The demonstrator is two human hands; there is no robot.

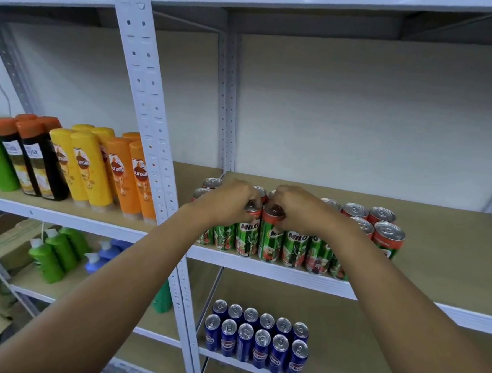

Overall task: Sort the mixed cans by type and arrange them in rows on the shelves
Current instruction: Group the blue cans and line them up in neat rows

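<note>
Milo cans [296,247] rowed on shelf [434,284], left hand [226,199] and right hand [298,207] each gripping a can top

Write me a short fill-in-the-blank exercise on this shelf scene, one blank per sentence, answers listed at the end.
1. The left hand and the right hand each grip the top of a green ____ can.
2. The blue cans stand on the shelf ____ the green cans.
3. The blue cans are arranged in ____ rows.
4. The shampoo bottles stand to the ____ of the green cans.

Answers: Milo; below; two; left
</note>
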